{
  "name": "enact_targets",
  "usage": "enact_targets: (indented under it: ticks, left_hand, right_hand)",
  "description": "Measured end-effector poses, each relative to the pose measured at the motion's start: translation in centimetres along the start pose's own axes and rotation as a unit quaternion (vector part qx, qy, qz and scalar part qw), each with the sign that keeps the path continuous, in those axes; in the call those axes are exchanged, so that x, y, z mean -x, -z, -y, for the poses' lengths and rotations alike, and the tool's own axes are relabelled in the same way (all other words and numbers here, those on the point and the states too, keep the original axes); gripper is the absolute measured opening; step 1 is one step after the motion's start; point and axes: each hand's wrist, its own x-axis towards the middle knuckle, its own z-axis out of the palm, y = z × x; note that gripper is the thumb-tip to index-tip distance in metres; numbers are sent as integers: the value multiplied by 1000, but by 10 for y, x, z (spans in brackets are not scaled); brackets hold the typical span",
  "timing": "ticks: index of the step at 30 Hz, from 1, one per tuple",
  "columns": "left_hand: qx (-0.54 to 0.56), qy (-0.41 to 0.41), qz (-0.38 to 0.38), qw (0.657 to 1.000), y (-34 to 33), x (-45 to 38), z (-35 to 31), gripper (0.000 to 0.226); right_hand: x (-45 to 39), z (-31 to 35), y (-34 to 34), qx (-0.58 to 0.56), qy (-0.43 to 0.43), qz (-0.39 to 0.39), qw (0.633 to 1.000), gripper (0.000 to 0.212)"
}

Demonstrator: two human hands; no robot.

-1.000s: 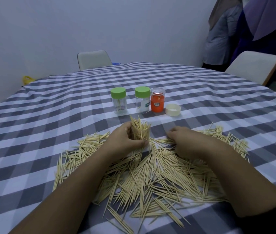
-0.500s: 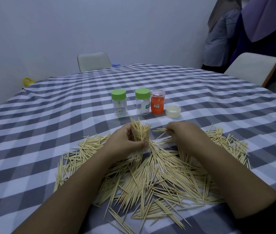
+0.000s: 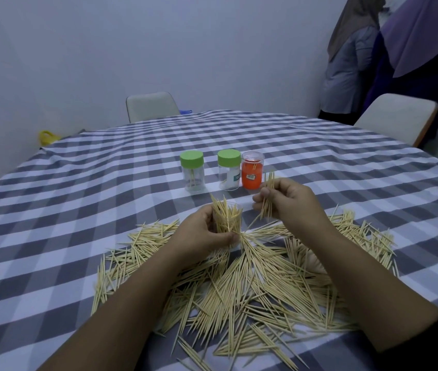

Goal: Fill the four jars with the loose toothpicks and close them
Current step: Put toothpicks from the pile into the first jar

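Here the left hand (image 3: pixel 204 231) curls its fingers and thumb round a clear open jar (image 3: pixel 227 223) standing at the far edge of the pile; the jar's wall is hard to make out behind the fingers and the toothpicks that fill it and bristle above its rim. The right hand (image 3: pixel 290 200) is raised just beside it, pinching a small upright bundle of toothpicks (image 3: pixel 268 195) between thumb and fingers; how many it holds cannot be counted. That hand hides whatever lies just behind it on the cloth. Beyond the hands stand three more jars in a row: two clear ones with green lids, the left jar (image 3: pixel 192 171) showing a few toothpicks inside, the middle jar (image 3: pixel 229 170) bearing a label whose text is partly cut off, and an orange jar (image 3: pixel 252 170) touching it, under a clear lid. Loose toothpicks (image 3: pixel 252 285) lie scattered in a broad heap on the checked tablecloth (image 3: pixel 92 188), running under both forearms. Two pale chairs (image 3: pixel 151 106) stand at the table's far side.
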Motion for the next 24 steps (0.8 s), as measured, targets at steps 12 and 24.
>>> enact_targets:
  ticks: [12,24]
  left_hand:
    - [-18,-11,-2,1000,-1,1,-2,46]
    - [-19,-19,3,1000,-2,1,-3,48]
  right_hand:
    - [4,5,-36,-124,74,-68,987,16]
    - [4,1,-45,-89,86,-42,991,9]
